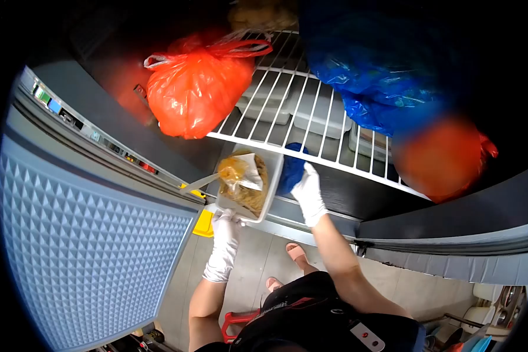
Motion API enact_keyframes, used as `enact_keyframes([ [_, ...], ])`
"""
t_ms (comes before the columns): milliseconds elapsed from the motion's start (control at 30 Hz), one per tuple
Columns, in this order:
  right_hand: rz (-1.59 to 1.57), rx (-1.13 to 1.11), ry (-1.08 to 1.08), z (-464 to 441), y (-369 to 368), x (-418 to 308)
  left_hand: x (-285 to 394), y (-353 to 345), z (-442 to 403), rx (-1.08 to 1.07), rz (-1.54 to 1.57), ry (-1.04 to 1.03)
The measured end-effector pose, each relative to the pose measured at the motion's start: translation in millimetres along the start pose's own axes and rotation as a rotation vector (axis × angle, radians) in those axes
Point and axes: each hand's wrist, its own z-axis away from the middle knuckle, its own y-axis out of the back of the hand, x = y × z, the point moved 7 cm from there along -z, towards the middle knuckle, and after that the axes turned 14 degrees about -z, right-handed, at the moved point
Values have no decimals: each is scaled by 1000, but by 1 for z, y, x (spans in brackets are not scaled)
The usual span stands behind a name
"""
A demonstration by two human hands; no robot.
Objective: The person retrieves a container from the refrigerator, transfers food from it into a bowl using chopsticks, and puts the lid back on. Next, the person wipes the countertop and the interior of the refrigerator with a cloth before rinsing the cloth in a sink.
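My gloved left hand (225, 226) grips the near edge of a white plastic container (271, 190), its fingers closed on the rim. Inside the container lies a knotted clear plastic bag (233, 170) with yellowish-brown contents. A white paper (251, 171) rests against that bag. My gloved right hand (309, 192) is closed at the edge of a dark blue plastic bag (293, 170), just right of the container. What the blue bag holds is hidden. Both hands are below the front edge of a white wire shelf (299, 154).
An orange-red bag (196, 94) and a large blue bag (369, 88) lie on the shelf. Another red bag (443, 161) sits at the right. Lidded containers (320, 114) show under the wires. The cabinet's dimpled door (94, 234) stands open at left. A red stool (232, 322) is on the floor.
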Motion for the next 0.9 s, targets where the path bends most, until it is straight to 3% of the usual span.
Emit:
enact_keyframes([
  [67, -23, 67, 30, -8, 6, 13, -5, -22, 3, -27, 37, 45],
  [167, 33, -84, 52, -7, -18, 10, -14, -29, -1, -112, 52, 112],
  [333, 88, -199, -261, -12, -9, 51, -11, -38, -2, -124, 68, 130],
  [367, 39, -220, -405, 11, -32, 67, -5, -40, -3, -125, 65, 119],
  [433, 175, -219, -289, 20, -27, 85, 5, -40, -5, -92, 90, 77],
  [467, 564, -400, -133, 37, -36, 84, 9, -39, -9, -70, 103, 67],
  [533, 67, -359, -570, 55, -22, 107, 23, -38, -14, -83, 99, -6],
  [567, 55, -353, -537, 68, -23, 106, 30, -33, -15, -33, 57, -23],
  [633, 154, 15, -437, 62, 21, 101, 41, -25, -16, 65, -28, -53],
  [700, 119, 100, -487, 79, 6, 84, 39, -10, -24, 50, 51, -63],
  [767, -16, 77, -406, 71, 3, 58, 41, 7, -25, 86, 55, -57],
  [833, 389, 14, -111, 55, -13, 25, 46, 22, -19, 105, 76, -98],
  [900, 1171, -197, 213, 33, -20, 18, 43, 44, -16, 84, -45, -192],
])
